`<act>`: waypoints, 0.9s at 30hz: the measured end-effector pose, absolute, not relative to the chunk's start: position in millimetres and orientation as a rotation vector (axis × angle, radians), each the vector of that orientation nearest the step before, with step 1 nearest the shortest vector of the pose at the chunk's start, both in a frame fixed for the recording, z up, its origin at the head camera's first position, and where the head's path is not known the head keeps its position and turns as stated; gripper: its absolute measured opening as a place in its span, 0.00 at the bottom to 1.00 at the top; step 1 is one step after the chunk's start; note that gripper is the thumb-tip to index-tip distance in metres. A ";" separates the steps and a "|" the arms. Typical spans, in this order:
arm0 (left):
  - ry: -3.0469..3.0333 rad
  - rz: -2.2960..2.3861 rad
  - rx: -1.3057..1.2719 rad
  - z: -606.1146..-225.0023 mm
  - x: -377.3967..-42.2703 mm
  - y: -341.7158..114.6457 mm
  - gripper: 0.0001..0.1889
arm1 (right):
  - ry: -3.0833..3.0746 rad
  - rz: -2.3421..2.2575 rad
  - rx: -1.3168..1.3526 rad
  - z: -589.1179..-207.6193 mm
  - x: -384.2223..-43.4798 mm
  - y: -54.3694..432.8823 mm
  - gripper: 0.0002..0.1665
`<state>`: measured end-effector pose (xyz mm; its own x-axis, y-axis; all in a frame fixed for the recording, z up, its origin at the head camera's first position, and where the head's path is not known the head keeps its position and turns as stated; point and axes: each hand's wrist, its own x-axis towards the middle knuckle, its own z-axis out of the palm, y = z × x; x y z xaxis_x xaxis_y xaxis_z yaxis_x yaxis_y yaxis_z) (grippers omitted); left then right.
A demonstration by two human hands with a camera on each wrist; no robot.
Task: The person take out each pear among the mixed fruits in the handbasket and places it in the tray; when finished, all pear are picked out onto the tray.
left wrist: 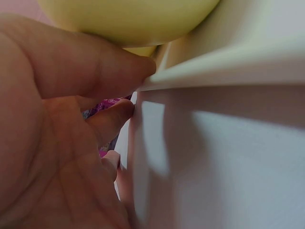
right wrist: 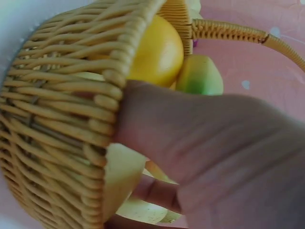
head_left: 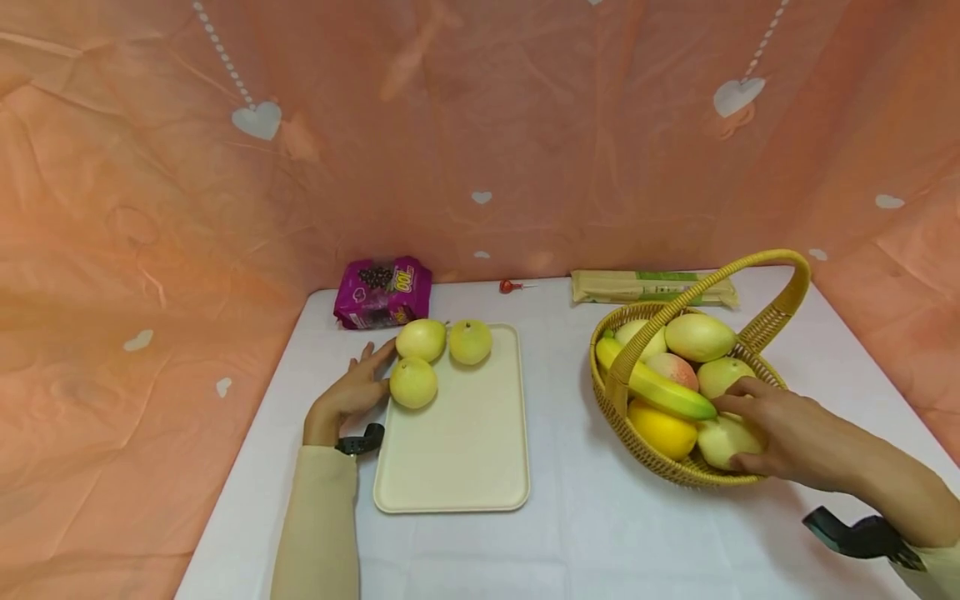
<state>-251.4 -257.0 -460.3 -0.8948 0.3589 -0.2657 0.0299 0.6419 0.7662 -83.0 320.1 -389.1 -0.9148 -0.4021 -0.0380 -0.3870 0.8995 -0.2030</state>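
At the left edge of a cream tray is my left hand, its fingers extended beside two yellow-green pears. In the left wrist view the thumb lies against the tray's rim, right under a pear. A third pear sits at the tray's back. My right hand reaches into a wicker basket, fingers and thumb around a pale yellow-green fruit. Next to that fruit lie a banana, a yellow-orange fruit and a pinkish peach.
Behind the tray stands a purple snack package. A small red-handled tool and a long beige-green packet lie along the table's back edge. The basket's tall handle arches over the fruit. An orange curtain hangs behind.
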 end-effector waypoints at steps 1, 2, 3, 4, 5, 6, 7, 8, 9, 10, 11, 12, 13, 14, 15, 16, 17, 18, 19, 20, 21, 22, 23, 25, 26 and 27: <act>2.467 1.140 0.302 -460.5 -251.8 -256.8 0.43 | 2.986 -0.290 -0.624 -388.5 -83.4 319.8 0.40; 2.464 1.140 0.300 -460.4 -252.0 -256.8 0.43 | 2.990 -0.283 -0.623 -388.0 -83.5 319.5 0.41; 2.464 1.138 0.299 -460.4 -252.1 -256.7 0.43 | 2.994 -0.282 -0.614 -387.7 -83.6 319.0 0.40; 2.465 1.137 0.300 -460.3 -252.1 -256.6 0.44 | 3.003 -0.278 -0.597 -387.4 -83.5 318.1 0.40; 2.466 1.134 0.301 -460.2 -252.2 -256.8 0.44 | 3.015 -0.279 -0.584 -387.6 -83.1 317.3 0.39; 2.469 1.129 0.302 -460.2 -252.2 -256.8 0.44 | 3.024 -0.282 -0.564 -387.9 -82.7 316.4 0.38; 2.474 1.130 0.304 -460.0 -252.1 -256.9 0.45 | 3.031 -0.282 -0.544 -388.2 -82.2 315.6 0.38; 2.477 1.126 0.308 -459.8 -252.1 -257.1 0.45 | 3.038 -0.281 -0.524 -388.6 -81.7 314.8 0.38; 2.479 1.125 0.314 -459.6 -252.2 -257.2 0.46 | 3.039 -0.285 -0.501 -388.9 -81.1 314.1 0.38; 2.477 1.127 0.320 -459.2 -252.1 -257.2 0.46 | 3.038 -0.292 -0.483 -389.2 -80.3 313.7 0.39; 2.477 1.127 0.322 -459.2 -252.2 -257.3 0.46 | 3.035 -0.297 -0.470 -389.4 -79.6 313.4 0.39; 2.477 1.127 0.325 -459.2 -252.4 -257.1 0.46 | 3.030 -0.304 -0.463 -389.4 -78.8 313.3 0.40; 2.476 1.127 0.321 -459.2 -252.5 -257.2 0.46 | 3.026 -0.318 -0.462 -389.4 -78.6 313.3 0.40; 2.473 1.125 0.319 -459.2 -252.7 -257.4 0.45 | 3.021 -0.334 -0.462 -389.4 -78.5 313.3 0.40; 2.470 1.129 0.314 -459.3 -252.7 -257.3 0.45 | 3.019 -0.347 -0.466 -389.2 -78.5 313.2 0.40; 2.470 1.129 0.306 -459.4 -252.8 -257.2 0.45 | 3.019 -0.358 -0.469 -388.9 -78.6 312.9 0.40; 2.469 1.130 0.295 -459.6 -253.0 -257.1 0.44 | 3.019 -0.366 -0.467 -388.6 -78.8 312.5 0.40; 2.466 1.131 0.288 -459.7 -253.2 -257.0 0.44 | 3.018 -0.375 -0.462 -388.3 -79.2 312.1 0.40; 2.463 1.133 0.279 -459.7 -253.3 -257.0 0.44 | 3.019 -0.382 -0.451 -388.1 -79.4 311.6 0.41; 2.463 1.134 0.278 -459.8 -253.5 -257.0 0.44 | 3.020 -0.385 -0.434 -387.9 -79.6 311.1 0.41; 2.463 1.133 0.276 -459.9 -253.6 -256.8 0.45 | 3.021 -0.388 -0.417 -387.9 -79.6 310.4 0.41; 2.464 1.131 0.276 -459.9 -253.7 -256.9 0.45 | 3.020 -0.393 -0.397 -388.0 -79.4 309.9 0.41; 2.463 1.132 0.278 -459.8 -253.7 -256.8 0.45 | 3.018 -0.400 -0.381 -388.3 -79.0 309.4 0.42; 2.462 1.136 0.280 -459.3 -253.4 -256.7 0.45 | 3.015 -0.407 -0.369 -389.2 -77.7 308.7 0.42; 2.460 1.138 0.280 -459.0 -253.1 -256.6 0.45 | 3.014 -0.411 -0.368 -389.9 -77.1 308.7 0.42; 2.457 1.142 0.279 -458.8 -252.9 -256.5 0.45 | 3.014 -0.413 -0.374 -390.5 -76.4 308.8 0.43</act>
<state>-252.9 -256.5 -458.8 -0.8940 0.3468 -0.2839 0.0067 0.6437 0.7653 -76.4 308.8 -390.5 -0.9674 -0.2496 -0.0423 -0.2290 0.9342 -0.2737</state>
